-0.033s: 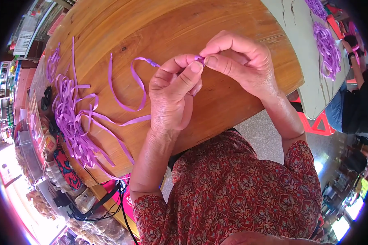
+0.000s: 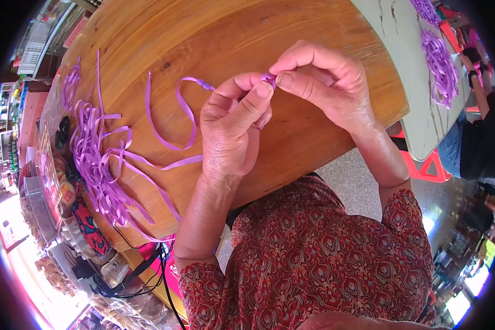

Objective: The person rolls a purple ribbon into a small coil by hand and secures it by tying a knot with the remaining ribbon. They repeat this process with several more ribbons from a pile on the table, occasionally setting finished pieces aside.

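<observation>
Between thumb and forefinger, my left hand (image 2: pixel 234 118) pinches a purple ribbon (image 2: pixel 185 107) at a small bunched knot or loop. Thumb and forefinger of my right hand (image 2: pixel 327 85) close on the same small bit from the right, so the fingertips nearly meet. Most of the bunched part is hidden by the fingers. From my left hand the ribbon runs left, past a small knot, and curls across the wooden table (image 2: pixel 231 33). Another stretch of it passes under my left wrist toward a tangled heap of purple ribbons (image 2: pixel 96 159).
A pale table (image 2: pixel 388 33) adjoins on the right, with a bundle of purple ribbons (image 2: pixel 440 69) on it. Beyond it sits another person (image 2: pixel 476 137), beside a red stool (image 2: pixel 430 165). Black cables (image 2: pixel 160 261) hang by the near left table edge.
My hands stay in nearly the same place. The fingers have shifted slightly at the bunched ribbon, and a little more of it shows between them.
</observation>
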`<state>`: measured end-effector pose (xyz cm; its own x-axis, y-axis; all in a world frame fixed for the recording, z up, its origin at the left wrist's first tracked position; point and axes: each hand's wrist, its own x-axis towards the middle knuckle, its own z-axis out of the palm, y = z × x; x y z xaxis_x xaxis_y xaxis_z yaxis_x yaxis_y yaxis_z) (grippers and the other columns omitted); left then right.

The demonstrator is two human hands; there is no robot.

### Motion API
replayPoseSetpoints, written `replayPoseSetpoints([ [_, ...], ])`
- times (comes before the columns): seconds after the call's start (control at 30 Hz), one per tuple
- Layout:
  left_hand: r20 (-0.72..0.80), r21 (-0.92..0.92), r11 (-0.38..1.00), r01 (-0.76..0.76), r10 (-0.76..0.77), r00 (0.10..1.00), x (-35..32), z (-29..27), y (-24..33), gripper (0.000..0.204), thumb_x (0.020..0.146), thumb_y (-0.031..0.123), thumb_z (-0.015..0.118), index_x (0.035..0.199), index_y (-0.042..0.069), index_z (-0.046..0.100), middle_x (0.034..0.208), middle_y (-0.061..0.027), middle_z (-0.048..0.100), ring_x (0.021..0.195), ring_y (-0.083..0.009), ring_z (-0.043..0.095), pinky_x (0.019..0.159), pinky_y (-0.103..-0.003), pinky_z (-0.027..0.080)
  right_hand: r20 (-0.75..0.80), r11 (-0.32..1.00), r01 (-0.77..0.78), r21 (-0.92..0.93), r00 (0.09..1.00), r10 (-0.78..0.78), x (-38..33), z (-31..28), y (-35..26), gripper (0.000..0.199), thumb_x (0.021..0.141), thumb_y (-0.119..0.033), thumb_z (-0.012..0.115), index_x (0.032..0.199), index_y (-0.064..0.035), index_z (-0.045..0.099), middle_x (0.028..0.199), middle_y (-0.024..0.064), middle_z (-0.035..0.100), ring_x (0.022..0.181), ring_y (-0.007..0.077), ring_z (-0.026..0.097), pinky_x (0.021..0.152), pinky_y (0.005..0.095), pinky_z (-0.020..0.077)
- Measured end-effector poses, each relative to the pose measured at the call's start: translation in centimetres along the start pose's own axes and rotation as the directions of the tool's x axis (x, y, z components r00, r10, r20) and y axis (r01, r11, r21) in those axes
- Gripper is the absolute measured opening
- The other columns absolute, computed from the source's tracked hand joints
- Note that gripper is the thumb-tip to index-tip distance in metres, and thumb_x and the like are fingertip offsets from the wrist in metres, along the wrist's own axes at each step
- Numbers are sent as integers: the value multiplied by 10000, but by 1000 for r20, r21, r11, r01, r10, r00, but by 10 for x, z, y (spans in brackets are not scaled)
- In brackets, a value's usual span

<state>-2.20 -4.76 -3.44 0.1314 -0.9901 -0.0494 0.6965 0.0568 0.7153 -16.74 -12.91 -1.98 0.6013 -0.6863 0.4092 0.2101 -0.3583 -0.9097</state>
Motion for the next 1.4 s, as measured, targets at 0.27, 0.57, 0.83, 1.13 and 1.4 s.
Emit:
replayPoseSetpoints([
  [0.27,-5,-19,1000,-25,25,1000,1,-3,-1,103,853,48,629,950,15,631,823,-15,605,621,-56,456,531,-205,346,130,754,425,-501,898,-420,3,-3,-4,211,728,79,679,917,-10,643,839,78,599,802,184,588,645,269,469],
  [0.57,-2,-2,1000,-22,22,1000,0,-2,0,109,853,45,627,960,21,630,792,-5,584,616,-66,447,548,-210,346,2,951,184,-248,982,-190,5,0,-2,187,722,74,689,878,-21,653,830,67,600,779,166,579,676,262,456],
  [0.83,-35,51,998,35,-33,999,0,-1,1,125,868,76,606,974,11,622,748,4,547,606,-72,417,549,-221,326,53,883,238,-404,970,-237,6,-4,-2,178,705,85,681,844,-23,651,807,67,599,762,166,583,652,266,457],
  [1.13,-53,65,996,68,-65,996,0,4,1,136,865,75,610,977,-2,616,769,-7,578,597,-68,425,539,-216,318,-10,945,165,-282,985,-175,-2,-2,6,164,716,116,627,821,-3,587,813,68,562,763,158,552,675,261,440],
  [1.4,-50,122,989,79,-74,996,-4,8,3,147,859,83,616,990,16,619,769,6,578,603,-75,411,547,-229,307,15,866,-310,392,944,331,-7,-2,1,69,790,19,587,853,-9,582,886,39,551,826,106,508,726,241,405],
])
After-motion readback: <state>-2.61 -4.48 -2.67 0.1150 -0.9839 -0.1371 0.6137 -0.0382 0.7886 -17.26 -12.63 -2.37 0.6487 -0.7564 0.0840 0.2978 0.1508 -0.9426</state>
